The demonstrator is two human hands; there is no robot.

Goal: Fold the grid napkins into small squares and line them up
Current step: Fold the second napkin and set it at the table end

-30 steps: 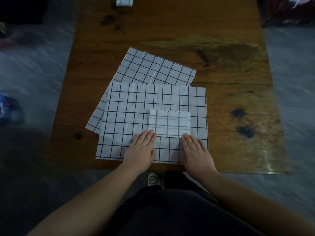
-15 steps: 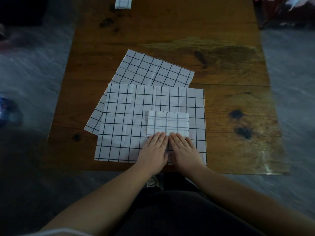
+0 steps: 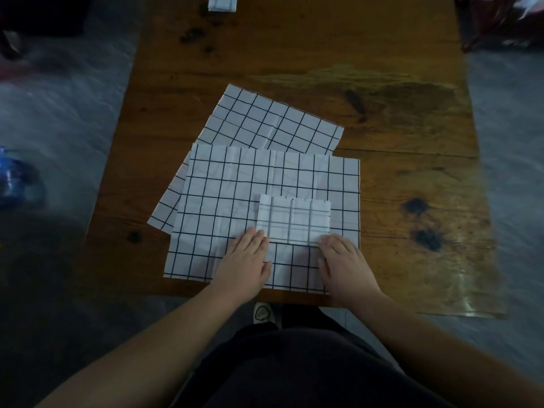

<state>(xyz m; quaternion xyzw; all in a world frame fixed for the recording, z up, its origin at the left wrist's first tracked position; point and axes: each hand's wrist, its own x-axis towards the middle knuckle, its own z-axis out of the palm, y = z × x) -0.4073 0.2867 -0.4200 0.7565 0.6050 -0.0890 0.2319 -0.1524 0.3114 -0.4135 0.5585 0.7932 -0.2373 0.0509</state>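
Observation:
A small folded grid napkin [image 3: 294,219] lies on top of a large unfolded grid napkin [image 3: 235,195] near the table's front edge. Another unfolded grid napkin [image 3: 273,122] lies partly under it, turned at an angle. My left hand [image 3: 245,262] lies flat with its fingertips at the folded square's near left corner. My right hand [image 3: 343,263] lies flat with its fingertips at the near right corner. A further folded napkin [image 3: 222,2] sits at the table's far edge, cut off by the frame.
The wooden table [image 3: 412,187] has dark knots and a shiny patch on its right side. Grey floor lies on both sides. A blue object [image 3: 13,178] sits on the floor at the left. Dark and red things [image 3: 500,19] stand at the far right.
My hands were apart, came together at the middle of the folded square's near edge, and have now slid apart to its two near corners.

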